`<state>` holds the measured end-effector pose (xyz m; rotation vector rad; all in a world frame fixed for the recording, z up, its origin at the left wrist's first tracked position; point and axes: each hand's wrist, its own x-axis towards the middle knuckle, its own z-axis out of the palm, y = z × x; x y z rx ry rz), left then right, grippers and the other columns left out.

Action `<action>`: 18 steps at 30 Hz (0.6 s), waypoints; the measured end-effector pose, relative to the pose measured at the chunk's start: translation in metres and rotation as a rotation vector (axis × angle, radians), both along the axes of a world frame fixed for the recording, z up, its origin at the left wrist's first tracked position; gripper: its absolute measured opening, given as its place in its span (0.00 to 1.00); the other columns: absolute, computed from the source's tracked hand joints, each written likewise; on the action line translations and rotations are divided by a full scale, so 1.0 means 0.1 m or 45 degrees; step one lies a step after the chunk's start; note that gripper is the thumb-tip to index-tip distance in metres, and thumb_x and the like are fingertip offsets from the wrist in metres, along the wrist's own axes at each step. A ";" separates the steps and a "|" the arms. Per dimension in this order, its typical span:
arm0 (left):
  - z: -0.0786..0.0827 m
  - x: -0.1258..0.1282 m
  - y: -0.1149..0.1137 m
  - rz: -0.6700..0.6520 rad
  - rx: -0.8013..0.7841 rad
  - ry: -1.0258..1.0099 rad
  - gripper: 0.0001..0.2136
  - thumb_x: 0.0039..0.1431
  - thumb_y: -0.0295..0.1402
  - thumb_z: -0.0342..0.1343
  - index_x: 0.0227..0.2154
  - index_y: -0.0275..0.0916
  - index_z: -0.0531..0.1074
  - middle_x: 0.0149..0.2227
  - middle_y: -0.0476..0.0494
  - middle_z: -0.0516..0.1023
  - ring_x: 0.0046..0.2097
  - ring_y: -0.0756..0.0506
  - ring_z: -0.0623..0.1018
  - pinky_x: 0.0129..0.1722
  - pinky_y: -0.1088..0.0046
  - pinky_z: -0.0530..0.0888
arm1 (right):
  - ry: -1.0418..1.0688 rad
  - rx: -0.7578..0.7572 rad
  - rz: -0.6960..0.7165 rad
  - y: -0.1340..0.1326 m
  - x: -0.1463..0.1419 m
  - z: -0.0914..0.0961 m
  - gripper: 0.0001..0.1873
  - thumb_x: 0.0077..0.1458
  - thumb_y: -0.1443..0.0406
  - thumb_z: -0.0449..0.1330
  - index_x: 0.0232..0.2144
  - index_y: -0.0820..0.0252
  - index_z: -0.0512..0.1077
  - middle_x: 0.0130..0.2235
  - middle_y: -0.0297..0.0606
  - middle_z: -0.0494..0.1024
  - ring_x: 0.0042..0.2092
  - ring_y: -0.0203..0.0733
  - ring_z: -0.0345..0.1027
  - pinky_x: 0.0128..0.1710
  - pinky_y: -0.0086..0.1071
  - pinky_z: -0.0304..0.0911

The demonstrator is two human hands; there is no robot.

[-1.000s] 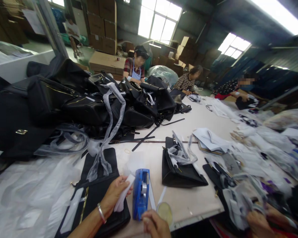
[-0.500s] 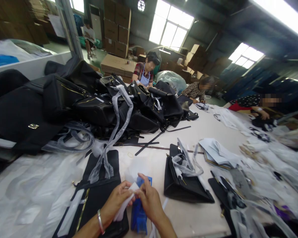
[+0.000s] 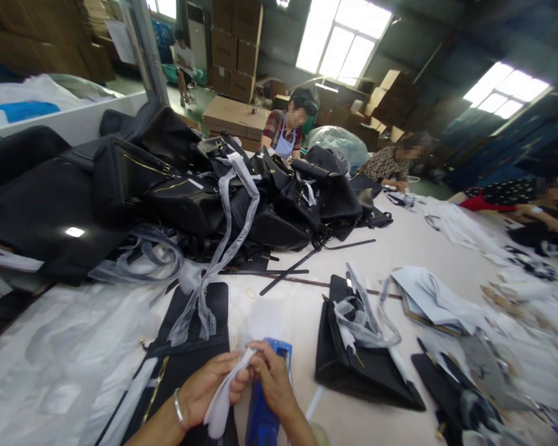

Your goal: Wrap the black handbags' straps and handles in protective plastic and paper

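My left hand (image 3: 209, 387), with a silver bangle on the wrist, is closed around a folded white sheet (image 3: 221, 409) of thin wrapping material. The fingers of my right hand (image 3: 275, 379) pinch the upper end of the same sheet. Just below my right hand lies what looks like a blue tape dispenser (image 3: 263, 412), partly covered by it. A black bag (image 3: 190, 365) with a gold zipper lies flat under my left hand. Across its flap hang straps (image 3: 207, 316) wrapped in clear plastic.
A heap of black bags (image 3: 181, 198) fills the far left. Another black bag (image 3: 363, 371) with wrapped straps stands to the right. Stacked sheets (image 3: 432, 297) and loose white wrapping (image 3: 530, 334) lie farther right. Plastic bags (image 3: 84, 353) cover the left. Several people sit beyond.
The view has swung slightly left, so things sit farther right. My hands stay together on the white sheet, which now hangs more fully in view below my left fingers.
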<state>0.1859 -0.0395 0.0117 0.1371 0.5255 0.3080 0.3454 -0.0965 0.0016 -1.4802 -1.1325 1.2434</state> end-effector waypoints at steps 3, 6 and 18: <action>-0.01 0.06 -0.05 0.071 0.134 0.100 0.11 0.57 0.32 0.58 0.41 0.32 0.69 0.29 0.46 0.71 0.24 0.55 0.69 0.24 0.80 0.62 | 0.176 -0.086 0.050 0.01 0.13 0.06 0.20 0.61 0.56 0.52 0.52 0.55 0.66 0.29 0.32 0.72 0.26 0.35 0.64 0.29 0.30 0.62; -0.04 0.14 -0.12 0.105 0.393 0.306 0.18 0.58 0.36 0.58 0.48 0.33 0.65 0.28 0.45 0.74 0.24 0.53 0.70 0.25 0.78 0.65 | 0.117 -0.163 0.065 0.00 0.18 0.15 0.22 0.61 0.55 0.50 0.55 0.55 0.62 0.30 0.32 0.72 0.24 0.35 0.63 0.24 0.28 0.61; -0.06 0.09 -0.35 0.041 0.609 0.497 0.25 0.53 0.47 0.59 0.47 0.34 0.66 0.31 0.41 0.78 0.27 0.48 0.76 0.26 0.75 0.70 | -0.487 -0.170 -0.072 0.15 0.01 0.16 0.12 0.55 0.56 0.58 0.27 0.59 0.69 0.19 0.26 0.67 0.22 0.33 0.62 0.23 0.25 0.53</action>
